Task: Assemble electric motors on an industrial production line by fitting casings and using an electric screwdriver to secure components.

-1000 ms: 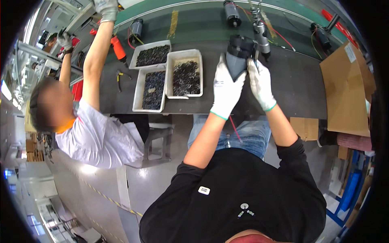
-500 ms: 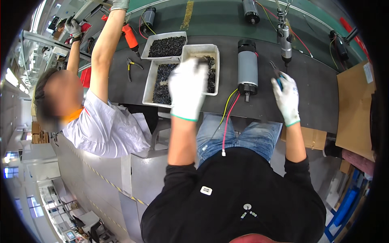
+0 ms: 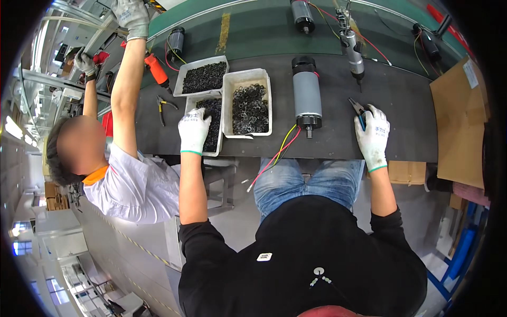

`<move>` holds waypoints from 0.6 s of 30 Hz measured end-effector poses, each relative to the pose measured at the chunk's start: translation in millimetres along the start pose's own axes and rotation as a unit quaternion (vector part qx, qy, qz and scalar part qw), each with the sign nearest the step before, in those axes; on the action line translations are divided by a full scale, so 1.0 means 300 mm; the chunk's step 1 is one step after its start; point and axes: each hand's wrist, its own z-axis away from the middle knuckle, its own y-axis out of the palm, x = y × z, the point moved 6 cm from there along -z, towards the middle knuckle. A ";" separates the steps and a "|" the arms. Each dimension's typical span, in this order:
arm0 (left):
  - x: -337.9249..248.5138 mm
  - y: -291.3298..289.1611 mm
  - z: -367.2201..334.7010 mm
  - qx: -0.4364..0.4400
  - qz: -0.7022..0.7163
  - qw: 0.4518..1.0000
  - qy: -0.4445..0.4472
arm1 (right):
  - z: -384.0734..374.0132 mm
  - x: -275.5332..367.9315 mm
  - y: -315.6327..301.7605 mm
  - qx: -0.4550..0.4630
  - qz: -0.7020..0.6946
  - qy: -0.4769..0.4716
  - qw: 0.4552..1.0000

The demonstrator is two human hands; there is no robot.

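Dark workbench [image 3: 401, 116]: grey motor [image 3: 307, 95]; left of motor, three white bins [image 3: 227, 105]; farther left, yellow-and-black pliers [image 3: 161, 112].

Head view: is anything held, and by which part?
Right white-gloved hand: metal pliers, by the blue handles. Left white-gloved hand, at a white rectangular bin: whether it holds anything cannot be told.

Black top [image 3: 301, 248], its long sleeves [image 3: 388, 227] stopping short of the wrists. On the left of the top's front sits a small white label [image 3: 264, 257] with dark print; near the top's middle, a pale disc [image 3: 318, 271] with two short beaded strands [image 3: 327, 280]. Beyond the top's hem, faded blue jeans [image 3: 338, 182]. Beyond its sleeves, a white left glove [image 3: 194, 129] and matching right glove [image 3: 374, 138], bluish print on both backs, green edging [image 3: 378, 169] at the wrists.
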 end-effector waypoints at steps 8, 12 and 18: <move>-0.030 -0.018 0.009 -0.063 -0.062 0.993 0.084 | 0.009 0.002 0.004 0.001 0.005 -0.002 1.000; -0.058 -0.009 -0.014 0.013 -0.081 0.993 0.089 | 0.014 -0.024 0.014 -0.001 0.012 -0.001 1.000; -0.043 -0.038 0.009 0.009 -0.077 0.992 0.102 | 0.009 -0.003 -0.007 0.002 0.004 -0.013 1.000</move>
